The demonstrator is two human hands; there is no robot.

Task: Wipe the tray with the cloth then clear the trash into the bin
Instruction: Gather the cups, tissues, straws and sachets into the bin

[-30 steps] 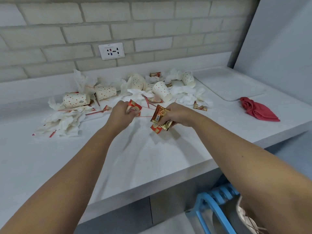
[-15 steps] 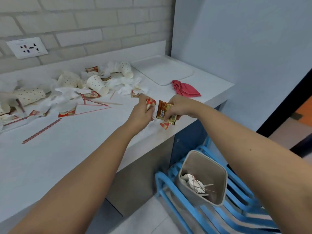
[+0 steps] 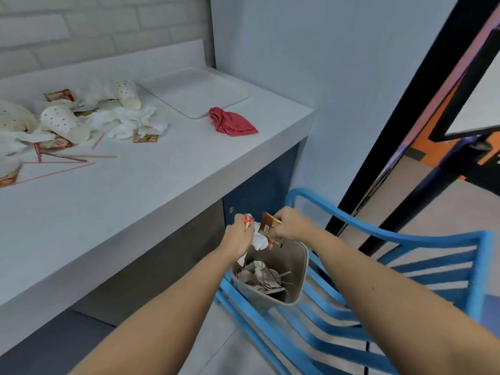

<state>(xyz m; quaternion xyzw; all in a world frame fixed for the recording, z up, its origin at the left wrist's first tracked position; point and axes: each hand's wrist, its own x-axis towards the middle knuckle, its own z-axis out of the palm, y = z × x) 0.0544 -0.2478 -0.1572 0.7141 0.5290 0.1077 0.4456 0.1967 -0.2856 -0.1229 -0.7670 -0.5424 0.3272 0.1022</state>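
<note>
A: Where does the trash stand?

B: The pale grey tabletop (image 3: 151, 190) carries paper cups, tissues and wrappers at ten o'clock. The grey plastic bin (image 3: 299, 272), on a blue slatted chair (image 3: 405, 272), sits at six o'clock, directly beneath both hands.

A: And the hands?

B: The left hand (image 3: 238, 236) is closed on crumpled white tissue and a red wrapper (image 3: 249, 220); the right hand (image 3: 290, 224) pinches gold-brown wrappers (image 3: 269, 226). Letting go should probably drop everything in.
</note>
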